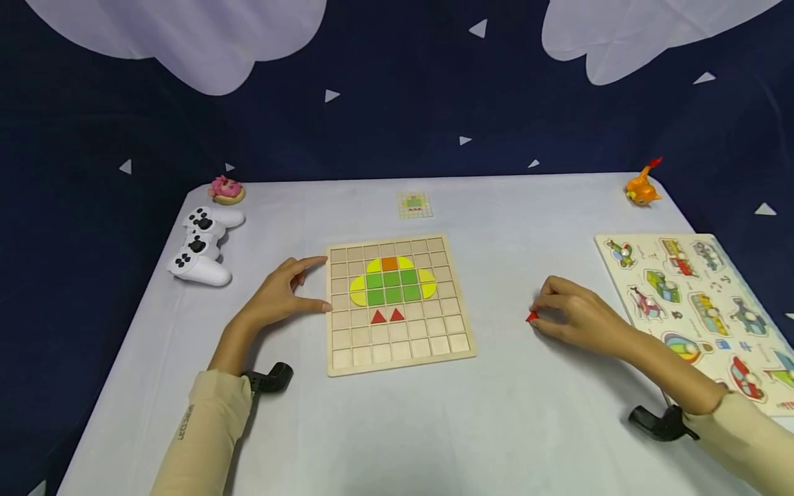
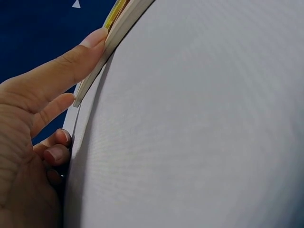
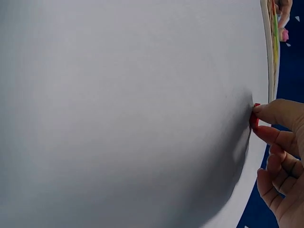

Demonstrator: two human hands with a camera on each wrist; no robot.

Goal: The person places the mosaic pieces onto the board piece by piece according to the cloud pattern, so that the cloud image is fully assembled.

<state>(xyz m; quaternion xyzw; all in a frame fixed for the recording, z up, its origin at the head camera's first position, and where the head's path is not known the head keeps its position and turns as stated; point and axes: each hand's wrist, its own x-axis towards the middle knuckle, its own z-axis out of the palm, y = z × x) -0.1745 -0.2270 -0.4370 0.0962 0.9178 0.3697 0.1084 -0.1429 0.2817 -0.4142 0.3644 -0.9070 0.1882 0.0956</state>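
A square wooden grid board (image 1: pixel 400 369) lies on the table. Set in its cells are green squares (image 1: pixel 392 279), yellow rounded pieces (image 1: pixel 358 291), one orange square (image 1: pixel 389 264) and two red triangles (image 1: pixel 378 316). At the board's left edge is my left hand (image 1: pixel 282 293), thumb and forefinger spread and touching the rim; the left wrist view shows the thumb tip (image 2: pixel 95 38) against that edge. Right of the board, my right hand (image 1: pixel 573 313) pinches a small red triangle (image 3: pixel 254 118) between thumb and forefinger, low over the white cloth.
Behind the board lies a small pattern card (image 1: pixel 414 204). A white game controller (image 1: pixel 201 246) and a pink toy (image 1: pixel 226 190) sit at the left. To the right are a picture puzzle board (image 1: pixel 688 310), partly under my right forearm, and an orange toy (image 1: pixel 642 187).
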